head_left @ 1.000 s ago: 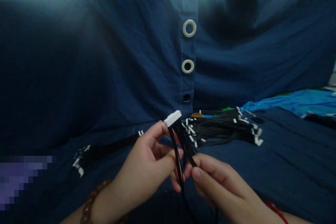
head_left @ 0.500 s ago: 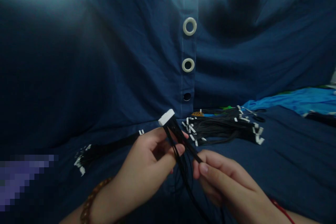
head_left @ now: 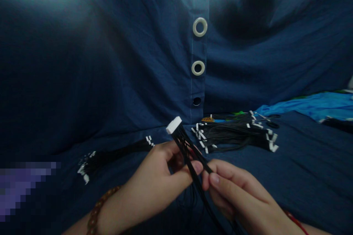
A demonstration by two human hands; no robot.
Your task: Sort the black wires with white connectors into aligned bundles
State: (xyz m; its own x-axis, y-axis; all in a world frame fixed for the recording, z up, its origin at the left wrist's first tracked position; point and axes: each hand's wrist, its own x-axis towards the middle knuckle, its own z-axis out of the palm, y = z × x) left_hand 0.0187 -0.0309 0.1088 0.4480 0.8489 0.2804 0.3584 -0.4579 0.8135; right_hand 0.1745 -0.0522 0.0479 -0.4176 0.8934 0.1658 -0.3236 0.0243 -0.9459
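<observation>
A wire harness with a white connector (head_left: 174, 125) and black wires (head_left: 202, 191) is held up in the middle of the head view. My left hand (head_left: 171, 172) is closed around the wires below the connector, its thumb lying across part of them. Just to the right, my right hand (head_left: 234, 187) pinches another strand of the same wires between thumb and fingers. The connector points up and to the left, clear of the cloth. Loose wires hang below both hands and run out at the bottom of the view.
A pile of black harnesses with white ends (head_left: 231, 134) lies at the back right, with scissors (head_left: 270, 120) behind it. Another black bundle (head_left: 116, 154) lies on the left. Blue cloth (head_left: 138, 62) hangs behind. Bright blue fabric (head_left: 311, 106) lies at the far right.
My left hand has slid down and right along the wires, away from the connector and closer to my right hand. The right hand has hardly moved.
</observation>
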